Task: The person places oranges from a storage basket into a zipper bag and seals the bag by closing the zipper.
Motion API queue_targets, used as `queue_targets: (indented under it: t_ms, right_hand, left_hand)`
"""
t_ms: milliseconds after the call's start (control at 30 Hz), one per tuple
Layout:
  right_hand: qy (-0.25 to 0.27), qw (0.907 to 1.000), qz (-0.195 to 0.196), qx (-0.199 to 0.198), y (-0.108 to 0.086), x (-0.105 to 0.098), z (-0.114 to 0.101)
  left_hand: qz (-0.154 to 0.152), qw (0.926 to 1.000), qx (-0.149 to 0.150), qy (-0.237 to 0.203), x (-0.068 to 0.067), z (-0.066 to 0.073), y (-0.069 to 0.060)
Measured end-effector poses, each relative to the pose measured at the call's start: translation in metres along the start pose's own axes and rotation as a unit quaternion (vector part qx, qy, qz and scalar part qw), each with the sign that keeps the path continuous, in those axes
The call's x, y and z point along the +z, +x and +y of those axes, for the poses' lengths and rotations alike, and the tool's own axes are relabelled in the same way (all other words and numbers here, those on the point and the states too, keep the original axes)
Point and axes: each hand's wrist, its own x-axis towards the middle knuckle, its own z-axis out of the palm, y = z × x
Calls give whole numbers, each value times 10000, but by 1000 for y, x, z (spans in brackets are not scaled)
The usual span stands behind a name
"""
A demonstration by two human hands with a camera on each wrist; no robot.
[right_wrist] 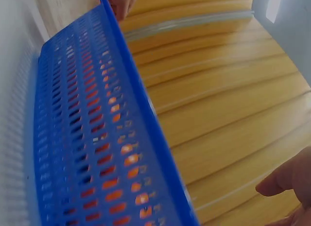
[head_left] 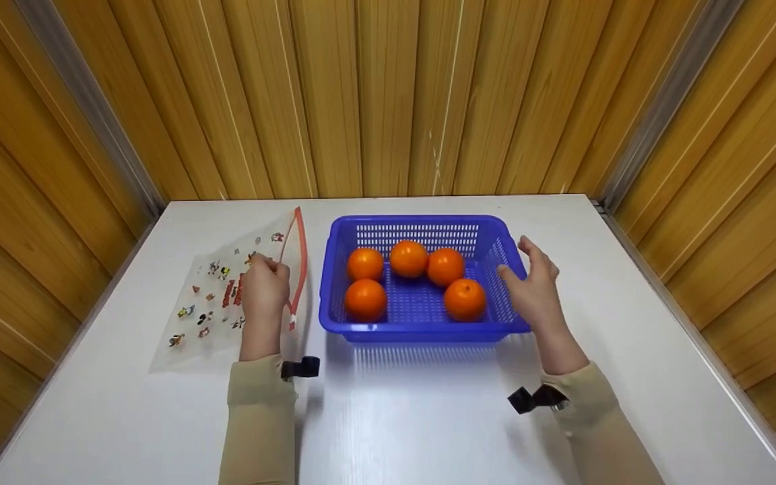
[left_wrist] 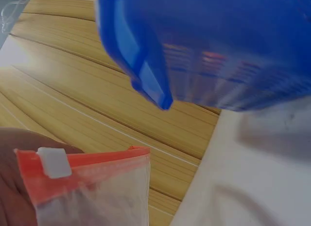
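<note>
On the left of the table lies a clear zip bag (head_left: 213,296) with small printed figures and a red zip edge. My left hand (head_left: 265,289) has curled fingers and grips the bag near its mouth; the fingertips are hidden. In the left wrist view, the red strip of the bag carries a white slider (left_wrist: 54,163) in front of the palm. Several oranges (head_left: 465,300) sit inside a blue plastic basket (head_left: 422,330) at the middle. Beside the basket's right rim, my right hand (head_left: 535,286) has its fingers spread and holds nothing.
The white table (head_left: 415,417) ends at a yellow wood-look wall (head_left: 388,101) behind. Similar panels rise on the left and right sides. A small black wrist camera (head_left: 300,367) is on the left sleeve, and another camera (head_left: 536,399) is on the right.
</note>
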Motion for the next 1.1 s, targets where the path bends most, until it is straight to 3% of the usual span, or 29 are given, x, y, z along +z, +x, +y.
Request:
queue_targets:
  t_ms: [133,300,433,567,667,800,967,1100]
  right_hand:
    - [339,9974,-442,-456,1,31,-28]
    - [871,9852,-1183,-881,1,76,-56]
    - [1022,9748,-1858,-690,4,110,-73]
    - [1261,9611,-2454,-159,6,139,-86]
    - [1366,9564,-2577,167,8,158,-97]
    - [1133,9618,-2470,339,12,176,-108]
    - [812,9682,-2357,218,19,187,-112]
    - [734,9685,-2377,-61,19,191,-113]
  left_hand:
    - [53,9998,54,-173,-2,18,-11]
    - [158,9989,221,-384,-1,30,-24]
    - [177,9979,417,-456,-1,38,-31]
    - [33,9976,504,-484,-1,46,-38]
    - [-55,9976,533,-437,0,53,-43]
    - [-117,9976,600,-315,2,61,-49]
    - [-294,9973,667,-95,3,69,-55]
    - [-469,9961,625,407,1,69,-55]
